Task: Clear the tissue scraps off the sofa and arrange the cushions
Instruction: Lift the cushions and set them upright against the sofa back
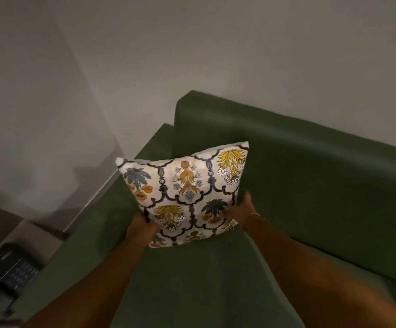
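Head view, the only one: patterned cushion (187, 195) stood on the sofa (310, 185) seat, in the far-left corner where the armrest met the backrest. It was up on its lower edge and tipped back, top edge toward the backrest; whether it actually touched the backrest I couldn't tell.

Left hand (142, 229) was clamped on the cushion's lower-left edge, fingers wrapped behind it and hidden. Right hand (242, 213) was pressed flat on the right edge near the lower-right corner, fingers narrow and mostly tucked behind the fabric, thin bracelet at the wrist. Both holding the cushion.

Step in hand, as I read it: seating the cushion in the corner. To do it well: push the bottom edge back until it meets the backrest, square the left side to the armrest, then let go with both hands together so it doesn't slump forward.

Orientation: printed face pointed near and up, toward the camera. Cushion looked roughly square, so no clear long axis; top edge ran left-near to right-far and sat rotated slightly, right corner higher.

No tissue scraps visible on the seat area shown.
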The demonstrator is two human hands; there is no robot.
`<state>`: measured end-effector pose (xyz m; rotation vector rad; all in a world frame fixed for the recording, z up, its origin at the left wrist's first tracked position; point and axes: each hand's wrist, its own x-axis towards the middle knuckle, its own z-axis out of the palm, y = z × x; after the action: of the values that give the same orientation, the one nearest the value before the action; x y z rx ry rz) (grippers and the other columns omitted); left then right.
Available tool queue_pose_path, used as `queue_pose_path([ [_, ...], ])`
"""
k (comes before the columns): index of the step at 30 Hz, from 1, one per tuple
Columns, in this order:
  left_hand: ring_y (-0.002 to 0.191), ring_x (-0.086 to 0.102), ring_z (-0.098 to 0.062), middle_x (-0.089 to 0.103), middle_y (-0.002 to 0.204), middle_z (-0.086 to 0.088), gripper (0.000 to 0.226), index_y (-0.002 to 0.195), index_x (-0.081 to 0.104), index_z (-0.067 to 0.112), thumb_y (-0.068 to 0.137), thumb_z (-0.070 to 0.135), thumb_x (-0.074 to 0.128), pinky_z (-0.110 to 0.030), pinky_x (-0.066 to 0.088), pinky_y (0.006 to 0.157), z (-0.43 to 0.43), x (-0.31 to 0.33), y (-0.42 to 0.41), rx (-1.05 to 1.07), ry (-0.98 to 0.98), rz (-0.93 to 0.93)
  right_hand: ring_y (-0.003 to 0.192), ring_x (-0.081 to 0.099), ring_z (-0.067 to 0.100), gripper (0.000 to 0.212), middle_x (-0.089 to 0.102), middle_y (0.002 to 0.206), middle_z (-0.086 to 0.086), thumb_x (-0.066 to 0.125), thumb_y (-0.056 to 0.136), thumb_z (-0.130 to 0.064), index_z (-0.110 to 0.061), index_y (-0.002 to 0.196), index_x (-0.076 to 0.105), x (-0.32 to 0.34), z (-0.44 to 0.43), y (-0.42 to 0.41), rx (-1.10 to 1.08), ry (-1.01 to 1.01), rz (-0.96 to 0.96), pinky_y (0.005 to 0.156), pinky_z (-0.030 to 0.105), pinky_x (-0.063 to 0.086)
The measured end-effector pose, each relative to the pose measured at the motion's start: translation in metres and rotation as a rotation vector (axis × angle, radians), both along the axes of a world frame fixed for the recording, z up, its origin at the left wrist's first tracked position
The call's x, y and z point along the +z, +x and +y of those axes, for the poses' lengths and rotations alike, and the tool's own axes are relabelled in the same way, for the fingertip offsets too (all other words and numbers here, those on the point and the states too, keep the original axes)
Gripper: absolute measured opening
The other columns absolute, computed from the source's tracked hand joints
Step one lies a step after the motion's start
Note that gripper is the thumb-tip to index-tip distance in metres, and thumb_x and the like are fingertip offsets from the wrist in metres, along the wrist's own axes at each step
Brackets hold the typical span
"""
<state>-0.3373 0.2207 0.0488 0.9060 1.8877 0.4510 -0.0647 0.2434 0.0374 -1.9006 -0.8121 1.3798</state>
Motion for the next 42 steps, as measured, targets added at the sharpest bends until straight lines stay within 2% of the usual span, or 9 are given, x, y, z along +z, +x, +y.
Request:
queue_pose_path([
  [5,0.113,0.056,-0.038,0.06,0.128,-0.014,0.069,0.13,0.049,0.019,0.067,-0.004,0.066,-0.058,0.049,0.095,0.01,-0.028,0.019,0.232,0.091,-0.119,0.124,0.05,0.028,0.092,0.055,0.133,0.01,0.085,0.057,0.003,-0.017,0.133,0.037,-0.032,-0.006,-0.016,-0.01,0.128,0.138,0.103,0.048,0.043],
  [10,0.111,0.056,-0.035,0.06,0.125,-0.011,0.071,0.13,0.049,0.022,0.066,-0.009,0.058,-0.058,0.05,0.094,0.012,-0.016,0.047,0.112,0.094,-0.227,0.114,0.058,0.02,0.079,0.063,0.115,-0.013,0.089,0.052,-0.013,-0.048,0.11,0.048,-0.026,-0.063,0.005,-0.263,0.279,0.141,0.095,0.051,0.051],
  [17,0.113,0.055,-0.028,0.062,0.114,-0.001,0.066,0.122,0.051,0.023,0.067,-0.013,0.056,-0.041,0.05,0.088,0.016,0.005,0.131,-0.202,0.015,-0.286,0.11,0.061,0.021,0.075,0.065,0.118,-0.002,0.082,0.062,0.004,-0.025,0.123,0.049,-0.013,-0.118,0.066,-0.575,0.35,0.129,0.087,0.048,0.055],
  [22,0.121,0.052,-0.035,0.057,0.132,-0.015,0.068,0.136,0.044,0.012,0.074,-0.011,0.061,-0.04,0.044,0.097,0.021,-0.004,0.154,-0.228,0.011,-0.186,0.112,0.058,0.021,0.08,0.061,0.113,-0.01,0.082,0.064,0.002,-0.032,0.124,0.042,-0.026,-0.119,0.096,-0.486,0.294,0.145,0.082,0.037,0.054],
  [25,0.118,0.053,-0.037,0.058,0.13,-0.016,0.057,0.135,0.044,0.016,0.082,0.014,0.064,-0.045,0.043,0.103,0.008,0.001,0.15,-0.485,-0.023,0.108,0.123,0.051,0.021,0.096,0.056,0.131,-0.003,0.087,0.062,-0.013,-0.029,0.14,0.033,-0.027,-0.135,0.11,-0.347,0.231,0.133,0.091,0.036,0.05],
  [27,0.11,0.057,-0.037,0.061,0.123,-0.018,0.047,0.126,0.052,0.012,0.081,0.018,0.063,-0.041,0.049,0.095,-0.003,0.013,0.158,-0.668,-0.138,0.258,0.13,0.043,0.024,0.105,0.044,0.146,0.004,0.087,0.063,-0.023,-0.028,0.146,0.024,-0.021,-0.156,0.122,-0.358,0.144,0.072,0.099,0.041,0.046],
  [31,0.073,0.059,-0.017,0.062,0.084,-0.006,0.02,0.093,0.058,0.012,0.077,0.014,0.069,-0.021,0.046,0.055,-0.03,0.044,0.21,-0.826,-0.29,0.133,0.137,0.036,0.031,0.101,0.033,0.152,0.014,0.084,0.068,-0.02,-0.025,0.148,0.022,-0.009,-0.212,0.165,-0.485,0.083,0.011,0.104,0.043,0.041],
  [34,0.082,0.064,-0.022,0.069,0.094,-0.01,0.028,0.097,0.07,0.011,0.07,0.019,0.069,-0.028,0.05,0.072,-0.045,0.049,0.275,-0.994,-0.118,0.134,0.134,0.04,0.029,0.095,0.038,0.149,0.012,0.083,0.07,-0.019,-0.027,0.146,0.026,0.0,-0.268,0.22,-0.576,0.075,-0.039,0.103,0.045,0.043],
  [42,0.12,0.056,-0.024,0.058,0.132,-0.014,0.075,0.135,0.048,0.013,0.067,0.013,0.08,-0.041,0.045,0.105,-0.153,-0.002,0.514,-1.094,-0.016,-0.034,0.137,0.038,0.028,0.094,0.038,0.151,0.009,0.08,0.073,-0.021,-0.031,0.146,0.022,0.001,-0.426,0.407,-0.996,0.004,-0.221,0.108,0.053,0.038],
])
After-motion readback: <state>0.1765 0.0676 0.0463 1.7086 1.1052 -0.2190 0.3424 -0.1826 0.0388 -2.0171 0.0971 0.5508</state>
